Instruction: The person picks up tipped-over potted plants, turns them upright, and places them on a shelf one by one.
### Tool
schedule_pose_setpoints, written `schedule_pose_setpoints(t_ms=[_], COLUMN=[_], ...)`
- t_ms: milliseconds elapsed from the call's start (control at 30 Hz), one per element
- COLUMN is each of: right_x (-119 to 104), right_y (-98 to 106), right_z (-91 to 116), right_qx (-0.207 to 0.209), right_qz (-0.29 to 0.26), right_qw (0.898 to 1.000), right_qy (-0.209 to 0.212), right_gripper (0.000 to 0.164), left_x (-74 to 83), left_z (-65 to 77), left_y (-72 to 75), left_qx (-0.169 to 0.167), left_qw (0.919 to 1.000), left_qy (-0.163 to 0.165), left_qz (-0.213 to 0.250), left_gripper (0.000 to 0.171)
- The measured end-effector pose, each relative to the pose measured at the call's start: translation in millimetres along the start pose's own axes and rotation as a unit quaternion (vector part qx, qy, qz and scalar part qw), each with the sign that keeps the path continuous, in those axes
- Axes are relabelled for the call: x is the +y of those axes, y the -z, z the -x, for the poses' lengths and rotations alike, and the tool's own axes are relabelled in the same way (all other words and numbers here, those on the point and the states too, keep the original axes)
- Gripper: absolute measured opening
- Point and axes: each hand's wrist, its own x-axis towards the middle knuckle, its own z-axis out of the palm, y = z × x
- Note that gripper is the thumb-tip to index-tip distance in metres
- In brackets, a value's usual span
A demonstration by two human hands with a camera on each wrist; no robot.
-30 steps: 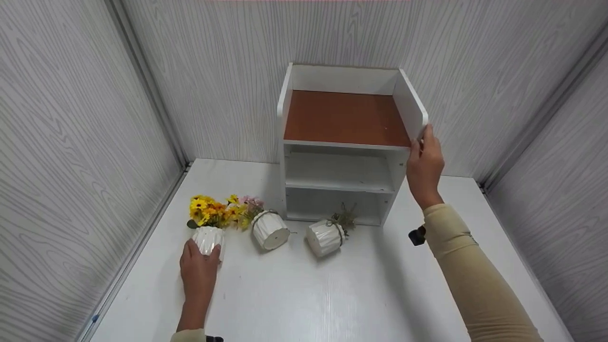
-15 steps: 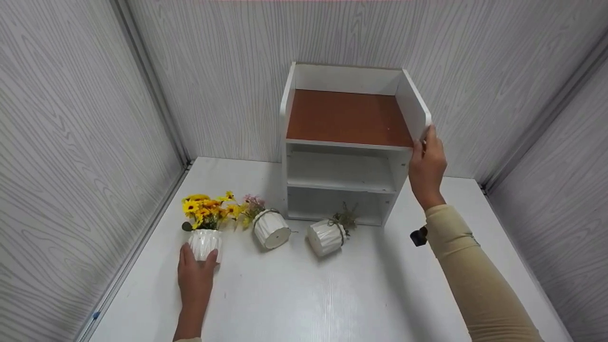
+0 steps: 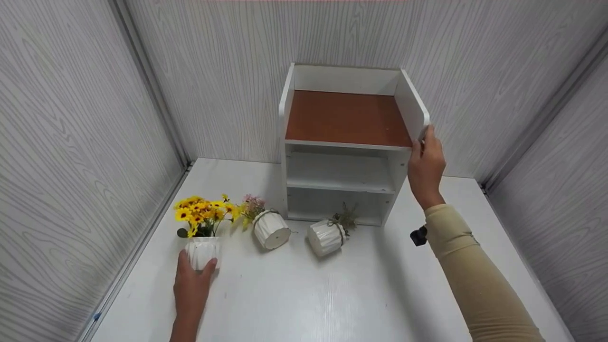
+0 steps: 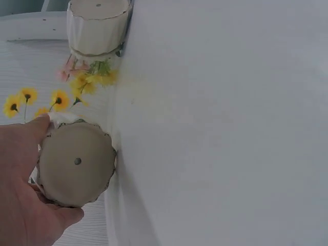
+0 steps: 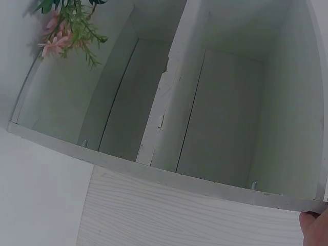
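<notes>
On the left, in the head view, my left hand [image 3: 191,287] grips a white fluted flower pot [image 3: 203,251] with yellow and orange artificial flowers [image 3: 199,213] leaning away from me. Its round base [image 4: 77,164], with a small hole in the middle, faces the left wrist camera, thumb and fingers around the side. My right hand [image 3: 426,171] holds the front edge of the right side panel of a white shelf unit [image 3: 339,189] with a brown top surface [image 3: 349,118]. In the right wrist view only part of this hand [image 4: 20,184] [image 5: 315,230] shows, at the panel's edge.
Two more white pots lie tipped over before the shelf: one with pink flowers [image 3: 270,230] and one tied with twine [image 3: 326,237]. All stand on a white table [image 3: 304,299]. Wood-grain panels [image 3: 228,71] enclose the back and both sides.
My left hand has drawn the flower pot toward me and slightly left, and its flowers have shifted left with it. The right hand keeps its hold on the shelf panel.
</notes>
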Motion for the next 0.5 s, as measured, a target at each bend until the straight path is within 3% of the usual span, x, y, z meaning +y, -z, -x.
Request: schedule_pose_setpoints(t_ms=[500], right_x=[-2.3], right_y=[-3.3], right_z=[-0.1], right_qx=[0.01], right_qz=[0.005], right_qw=[1.0], right_qy=[0.008], right_gripper=[0.05], left_x=[-1.5], left_z=[7.6], left_y=[14.9], left_qx=[-0.053], left_qw=[0.9965], left_qy=[0.057], left_qz=[-0.03], left_gripper=[0.113])
